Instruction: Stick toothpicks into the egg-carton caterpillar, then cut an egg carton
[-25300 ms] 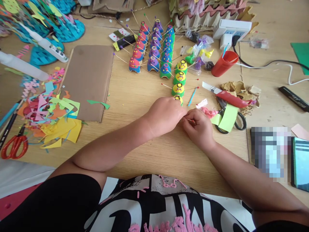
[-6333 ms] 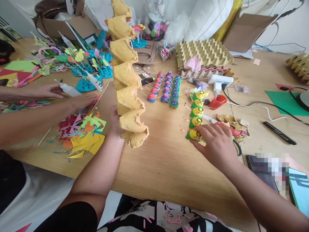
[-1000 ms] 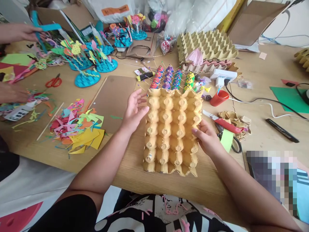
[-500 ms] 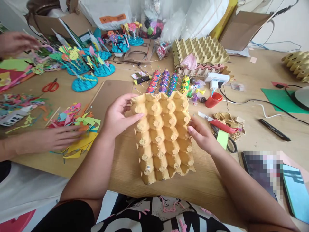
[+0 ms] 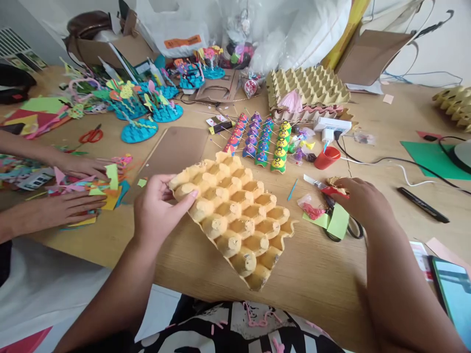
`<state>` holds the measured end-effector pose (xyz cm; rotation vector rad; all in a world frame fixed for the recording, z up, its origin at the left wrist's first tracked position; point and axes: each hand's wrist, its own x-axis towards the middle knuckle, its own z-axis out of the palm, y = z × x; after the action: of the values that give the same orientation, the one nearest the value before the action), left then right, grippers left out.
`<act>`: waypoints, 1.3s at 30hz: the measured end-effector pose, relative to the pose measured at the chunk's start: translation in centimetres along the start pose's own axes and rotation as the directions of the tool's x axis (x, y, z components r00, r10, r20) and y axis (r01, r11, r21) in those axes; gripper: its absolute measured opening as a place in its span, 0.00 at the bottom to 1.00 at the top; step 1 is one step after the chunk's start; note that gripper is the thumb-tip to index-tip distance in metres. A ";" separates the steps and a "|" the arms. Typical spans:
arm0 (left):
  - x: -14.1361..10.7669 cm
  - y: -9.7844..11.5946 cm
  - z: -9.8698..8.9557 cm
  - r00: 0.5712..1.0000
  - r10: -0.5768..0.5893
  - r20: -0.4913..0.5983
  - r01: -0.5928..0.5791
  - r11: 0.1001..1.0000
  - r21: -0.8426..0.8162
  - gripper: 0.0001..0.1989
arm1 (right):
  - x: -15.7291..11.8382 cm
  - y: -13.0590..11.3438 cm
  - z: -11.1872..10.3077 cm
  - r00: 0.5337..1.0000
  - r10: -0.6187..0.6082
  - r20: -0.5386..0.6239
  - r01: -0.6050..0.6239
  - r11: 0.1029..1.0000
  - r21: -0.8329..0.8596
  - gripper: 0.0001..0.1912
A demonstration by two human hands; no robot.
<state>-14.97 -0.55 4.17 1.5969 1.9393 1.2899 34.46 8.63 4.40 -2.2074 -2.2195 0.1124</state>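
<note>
My left hand point(image 5: 152, 211) pinches the upper left corner of a yellow egg tray point(image 5: 231, 211), thumb on top, holding it tilted above the table. The tray's cups face up as bumps and its right edge is ragged. On the right, my right hand point(image 5: 364, 201) has its fingers closed around the red handle of a craft knife point(image 5: 312, 180), whose pale blade points left. Under and beside that hand are cardboard scraps, black-handled scissors point(image 5: 355, 228) and light green paper point(image 5: 337, 221). A small bag of red bits point(image 5: 312, 207) lies near the blade.
Painted caterpillar strips point(image 5: 281, 147) stand behind the tray. A red cup point(image 5: 327, 158), power strip point(image 5: 333, 125) and cables sit to the right, with a black marker point(image 5: 422, 204) and phone point(image 5: 451, 289). At left, another person's hands point(image 5: 66, 208) touch paper scraps. More egg trays point(image 5: 309, 88) are stacked behind.
My right hand has let go of the egg tray and moved right onto the craft knife. The tray has swung round and tilted in my left hand. The other person's hands are now together over the scraps.
</note>
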 end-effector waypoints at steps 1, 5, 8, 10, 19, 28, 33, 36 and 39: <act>-0.6 0.0 0.3 0.998 0.004 -0.059 0.004 0.991 0.135 0.26 | 0.1 0.0 0.1 1.000 -0.005 0.008 0.005 1.000 -0.007 0.24; -2.2 -0.1 1.9 1.000 -0.012 0.016 0.004 0.909 0.417 0.25 | 0.4 -0.1 0.2 0.998 -0.042 0.055 0.045 0.997 -0.061 0.17; -2.7 -0.7 2.8 0.997 0.027 0.072 -0.062 0.830 0.554 0.26 | 0.3 -0.5 0.1 0.995 -0.065 0.077 0.071 0.994 -0.078 0.17; -2.7 -1.1 2.9 0.988 0.096 0.121 -0.150 0.782 0.605 0.27 | 0.2 -0.9 0.0 0.994 -0.084 0.074 0.089 0.993 -0.074 0.16; -4.4 4.8 3.9 0.615 0.648 0.450 -0.787 0.540 0.299 0.23 | -0.9 -1.9 -2.6 0.997 0.052 -0.050 -0.047 0.993 0.107 0.23; -8.9 8.5 11.0 0.117 0.727 0.676 -0.972 0.225 -0.073 0.33 | -3.9 -4.4 -5.1 0.931 -0.365 -0.006 0.343 0.868 0.359 0.23; -9.3 7.8 12.1 0.159 0.746 0.647 -0.955 0.282 -0.090 0.32 | -5.6 -5.8 -4.1 0.890 -0.420 0.176 0.352 0.880 0.318 0.25; -9.3 7.4 12.4 0.159 0.758 0.633 -0.952 0.289 -0.106 0.32 | -6.3 -6.0 -3.6 0.883 -0.424 0.204 0.364 0.890 0.275 0.23; -9.3 7.2 12.5 0.165 0.766 0.622 -0.949 0.295 -0.111 0.32 | -6.9 -5.9 -3.5 0.863 -0.470 0.185 0.415 0.868 0.272 0.23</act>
<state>1.46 -3.74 0.41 3.0792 0.6678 0.5017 28.79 1.86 8.56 -1.5887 -2.6264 0.6258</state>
